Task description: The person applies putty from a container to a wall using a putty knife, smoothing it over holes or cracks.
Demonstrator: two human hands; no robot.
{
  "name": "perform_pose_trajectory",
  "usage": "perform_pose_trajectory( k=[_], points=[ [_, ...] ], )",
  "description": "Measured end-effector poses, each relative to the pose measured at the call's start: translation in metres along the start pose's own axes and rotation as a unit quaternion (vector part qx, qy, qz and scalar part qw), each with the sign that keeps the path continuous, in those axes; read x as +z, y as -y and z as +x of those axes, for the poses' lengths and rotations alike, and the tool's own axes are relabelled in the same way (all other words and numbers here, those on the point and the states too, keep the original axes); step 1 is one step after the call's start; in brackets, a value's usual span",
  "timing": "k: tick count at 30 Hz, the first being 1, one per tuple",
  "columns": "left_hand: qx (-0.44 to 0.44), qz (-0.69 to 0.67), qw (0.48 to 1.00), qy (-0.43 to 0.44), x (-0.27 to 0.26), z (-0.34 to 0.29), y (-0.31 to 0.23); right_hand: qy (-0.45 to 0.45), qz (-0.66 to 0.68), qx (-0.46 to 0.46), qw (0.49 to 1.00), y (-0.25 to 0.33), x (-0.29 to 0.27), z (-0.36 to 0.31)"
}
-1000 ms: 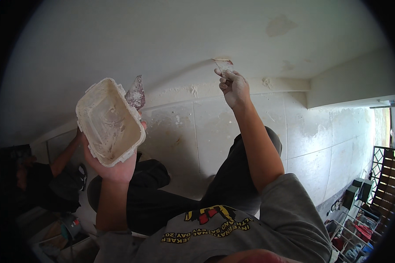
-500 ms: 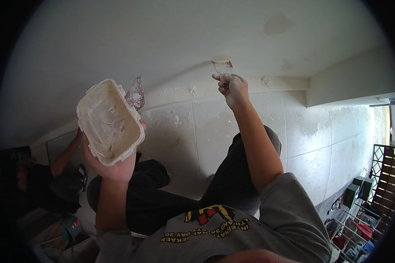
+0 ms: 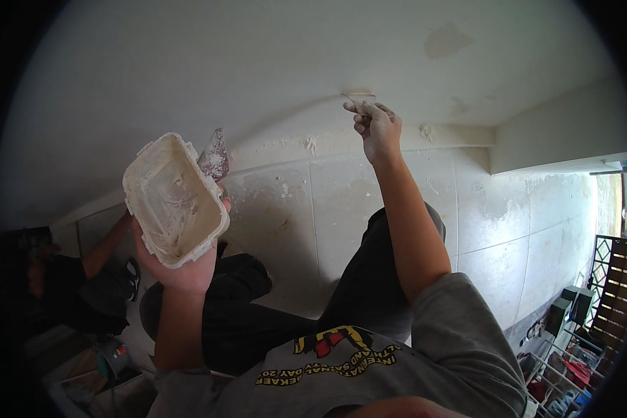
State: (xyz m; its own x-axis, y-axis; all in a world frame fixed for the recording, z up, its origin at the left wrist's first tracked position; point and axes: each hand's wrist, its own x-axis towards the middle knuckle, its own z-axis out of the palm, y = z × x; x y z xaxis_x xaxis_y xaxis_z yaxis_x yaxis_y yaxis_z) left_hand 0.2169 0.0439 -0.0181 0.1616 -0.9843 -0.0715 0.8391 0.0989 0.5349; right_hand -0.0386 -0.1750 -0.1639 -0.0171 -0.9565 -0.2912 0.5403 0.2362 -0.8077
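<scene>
Against the ceiling (image 3: pixel 257 63), right hand (image 3: pixel 377 129) with putty knife (image 3: pixel 361 99).

Home room under renovation, likely a balcony or utility area: tiled wall (image 3: pixel 341 209) smeared with filler, patched white ceiling (image 3: pixel 257 63), window grille (image 3: pixel 609 279) at right, cluttered wire rack (image 3: pixel 564 362), another person (image 3: pixel 69 279) crouched by the wall.

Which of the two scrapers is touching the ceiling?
The small one in the right hand, its blade against the ceiling. The other scraper pokes up behind the tub.
</scene>
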Motion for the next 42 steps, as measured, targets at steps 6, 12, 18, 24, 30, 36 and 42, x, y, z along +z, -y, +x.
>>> perform_pose_trajectory(
  k=[6, 12, 18, 24, 30, 36, 42],
  points=[
    [0.019, 0.010, 0.999, -0.043, -0.006, -0.002, -0.001, 0.006, 0.029, -0.031, 0.999, -0.005, -0.001, 0.008],
    [0.031, 0.024, 0.997, -0.068, -0.007, 0.000, -0.006, 0.004, 0.030, -0.042, 0.999, -0.002, 0.007, 0.011],
    [0.049, 0.018, 0.996, -0.079, -0.008, 0.003, -0.004, 0.027, 0.031, -0.066, 0.997, -0.007, 0.001, 0.018],
    [0.037, 0.043, 0.995, -0.081, -0.007, 0.000, -0.008, -0.024, -0.020, -0.036, 0.999, -0.001, 0.006, -0.001],
    [0.023, 0.045, 0.997, -0.059, -0.002, 0.002, -0.003, -0.057, -0.051, 0.038, 0.996, 0.003, -0.003, -0.019],
    [0.016, 0.052, 0.996, -0.074, -0.002, 0.002, -0.003, -0.064, -0.092, 0.079, 0.991, 0.009, 0.000, -0.031],
    [0.015, 0.049, 0.995, -0.088, -0.003, 0.003, -0.004, -0.060, -0.103, 0.072, 0.990, 0.010, 0.000, -0.032]
  ],
)
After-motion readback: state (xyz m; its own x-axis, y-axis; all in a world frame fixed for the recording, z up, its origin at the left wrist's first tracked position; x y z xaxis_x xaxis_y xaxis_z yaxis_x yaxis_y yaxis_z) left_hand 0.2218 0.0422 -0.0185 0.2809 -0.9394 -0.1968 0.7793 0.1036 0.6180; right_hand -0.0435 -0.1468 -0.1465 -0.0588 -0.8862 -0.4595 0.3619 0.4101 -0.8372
